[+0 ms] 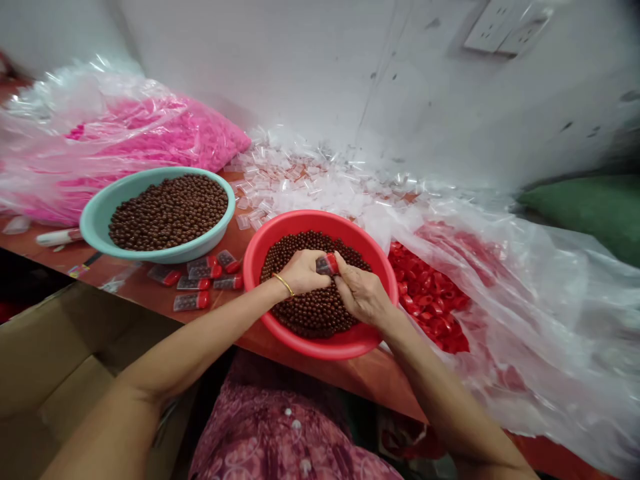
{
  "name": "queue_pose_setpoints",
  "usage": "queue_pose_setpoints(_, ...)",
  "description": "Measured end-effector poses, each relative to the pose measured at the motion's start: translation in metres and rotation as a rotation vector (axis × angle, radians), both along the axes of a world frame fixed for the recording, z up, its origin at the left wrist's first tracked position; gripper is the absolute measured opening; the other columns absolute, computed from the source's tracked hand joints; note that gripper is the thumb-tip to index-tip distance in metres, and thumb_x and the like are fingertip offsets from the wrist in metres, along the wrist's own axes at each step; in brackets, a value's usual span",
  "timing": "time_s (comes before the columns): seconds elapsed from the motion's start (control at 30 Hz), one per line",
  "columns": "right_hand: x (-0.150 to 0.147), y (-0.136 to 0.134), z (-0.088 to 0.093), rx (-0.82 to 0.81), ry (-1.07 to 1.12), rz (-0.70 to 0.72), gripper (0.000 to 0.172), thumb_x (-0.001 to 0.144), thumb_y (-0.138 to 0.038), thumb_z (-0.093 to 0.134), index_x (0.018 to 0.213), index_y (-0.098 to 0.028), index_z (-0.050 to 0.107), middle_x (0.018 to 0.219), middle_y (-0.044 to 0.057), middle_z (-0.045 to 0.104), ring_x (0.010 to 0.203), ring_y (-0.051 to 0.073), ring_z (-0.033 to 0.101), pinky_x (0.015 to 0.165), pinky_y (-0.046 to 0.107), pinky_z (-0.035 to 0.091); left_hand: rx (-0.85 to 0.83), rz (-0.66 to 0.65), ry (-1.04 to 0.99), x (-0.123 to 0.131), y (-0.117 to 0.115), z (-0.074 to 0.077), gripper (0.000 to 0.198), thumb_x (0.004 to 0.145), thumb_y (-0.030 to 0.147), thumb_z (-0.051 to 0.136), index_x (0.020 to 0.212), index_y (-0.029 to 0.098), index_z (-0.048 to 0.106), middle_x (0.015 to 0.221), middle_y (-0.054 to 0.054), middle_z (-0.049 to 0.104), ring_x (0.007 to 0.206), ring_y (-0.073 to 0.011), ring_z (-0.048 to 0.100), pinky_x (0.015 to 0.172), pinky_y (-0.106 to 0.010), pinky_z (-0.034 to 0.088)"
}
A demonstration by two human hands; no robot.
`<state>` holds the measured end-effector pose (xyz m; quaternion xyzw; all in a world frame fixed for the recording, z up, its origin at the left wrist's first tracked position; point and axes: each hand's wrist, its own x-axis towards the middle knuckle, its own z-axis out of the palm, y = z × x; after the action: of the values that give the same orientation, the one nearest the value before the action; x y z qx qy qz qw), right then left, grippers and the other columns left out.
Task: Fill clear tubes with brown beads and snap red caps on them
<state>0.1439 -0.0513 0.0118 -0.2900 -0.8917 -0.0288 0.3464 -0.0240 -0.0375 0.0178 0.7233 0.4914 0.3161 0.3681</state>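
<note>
Over a red basin (320,352) heaped with small round brown balls (313,313), both my hands meet at a small clear container (324,265) with a red cap. It looks filled with dark balls. My left hand (303,275), with a gold bangle at the wrist, is closed around its clear body. The thumb and fingers of my right hand (363,290) pinch its red cap end. Left of the basin, several similar filled containers (193,301) with red caps lie on the reddish table.
A light blue basin (100,227) of brown balls stands left. Behind are a bag of pink pieces (175,133) and scattered clear empty containers (285,167). Right of the red basin lies a plastic bag with red caps (430,300). A cardboard box (70,347) sits below the table edge.
</note>
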Motion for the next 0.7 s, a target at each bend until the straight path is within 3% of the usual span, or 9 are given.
queue_pose_setpoints(0.1, 0.004, 0.003, 0.011, -0.191, 0.101, -0.065, 0.037, 0.092, -0.033, 0.036, 0.102, -0.014, 0.067, 0.065, 0.006, 0.066, 0.056, 0.015, 0.06, 0.054, 0.025, 0.05, 0.024, -0.023, 0.15, 0.006, -0.003, 0.007, 0.014, 0.059, 0.029, 0.052, 0.053, 0.017, 0.048, 0.048, 0.005, 0.041, 0.05, -0.0091, 0.039, 0.048, -0.022, 0.027)
queue_pose_setpoints(0.2, 0.001, 0.012, 0.019, -0.423, 0.317, -0.197, 0.049, 0.091, -0.048, 0.033, 0.076, -0.018, 0.069, 0.052, 0.002, 0.056, 0.048, 0.012, 0.053, 0.051, 0.025, 0.046, 0.069, -0.115, 0.302, 0.012, -0.005, 0.014, 0.016, 0.061, 0.032, 0.054, 0.057, 0.017, 0.055, 0.05, 0.003, 0.049, 0.05, -0.0112, 0.045, 0.048, -0.023, 0.03)
queue_pose_setpoints(0.27, -0.008, 0.018, 0.019, -0.611, 0.506, -0.197, 0.056, 0.09, -0.055, 0.026, 0.087, -0.018, 0.068, 0.06, 0.003, 0.059, 0.053, 0.013, 0.055, 0.055, 0.026, 0.047, 0.092, -0.166, 0.377, 0.014, -0.007, 0.017, 0.019, 0.061, 0.035, 0.055, 0.066, 0.017, 0.061, 0.057, 0.0, 0.058, 0.055, -0.0144, 0.052, 0.051, -0.024, 0.036)
queue_pose_setpoints(0.33, -0.019, 0.023, 0.016, -0.827, 0.622, -0.144, 0.062, 0.089, -0.06, 0.019, 0.111, -0.02, 0.062, 0.081, 0.005, 0.065, 0.069, 0.015, 0.061, 0.064, 0.028, 0.05, 0.105, -0.188, 0.448, 0.015, -0.009, 0.018, 0.026, 0.062, 0.037, 0.056, 0.075, 0.017, 0.065, 0.067, -0.004, 0.064, 0.064, -0.0192, 0.059, 0.056, -0.026, 0.042)
queue_pose_setpoints(0.4, -0.027, 0.024, 0.011, -1.024, 0.626, -0.104, 0.066, 0.087, -0.063, 0.016, 0.128, -0.024, 0.049, 0.102, 0.007, 0.065, 0.09, 0.018, 0.063, 0.078, 0.032, 0.051, 0.111, -0.202, 0.506, 0.015, -0.012, 0.018, 0.029, 0.063, 0.037, 0.057, 0.082, 0.016, 0.065, 0.076, -0.006, 0.067, 0.073, -0.0231, 0.063, 0.063, -0.029, 0.048)
queue_pose_setpoints(0.5, -0.029, 0.019, 0.003, -1.198, 0.58, -0.067, 0.069, 0.086, -0.066, 0.014, 0.14, -0.028, 0.034, 0.127, 0.007, 0.057, 0.118, 0.02, 0.052, 0.098, 0.038, 0.042, 0.133, -0.252, 0.555, 0.016, -0.017, 0.018, 0.032, 0.066, 0.034, 0.058, 0.09, 0.014, 0.064, 0.082, -0.009, 0.068, 0.08, -0.0254, 0.064, 0.07, -0.033, 0.051)
queue_pose_setpoints(0.6, -0.021, 0.015, -0.006, -1.215, 0.526, -0.002, 0.066, 0.087, -0.065, 0.013, 0.142, -0.031, 0.029, 0.141, 0.003, 0.044, 0.131, 0.018, 0.039, 0.109, 0.039, 0.031, 0.171, -0.312, 0.574, 0.017, -0.02, 0.015, 0.036, 0.069, 0.035, 0.058, 0.097, 0.012, 0.061, 0.089, -0.013, 0.068, 0.084, -0.0271, 0.065, 0.072, -0.037, 0.052)
queue_pose_setpoints(0.7, -0.018, 0.018, -0.014, -1.03, 0.482, 0.006, 0.063, 0.089, -0.061, 0.018, 0.142, -0.03, 0.03, 0.148, 0.001, 0.031, 0.137, 0.017, 0.026, 0.115, 0.039, 0.018, 0.185, -0.323, 0.621, 0.016, -0.018, 0.013, 0.032, 0.073, 0.036, 0.055, 0.095, 0.014, 0.062, 0.086, -0.012, 0.069, 0.084, -0.0279, 0.065, 0.07, -0.039, 0.052)
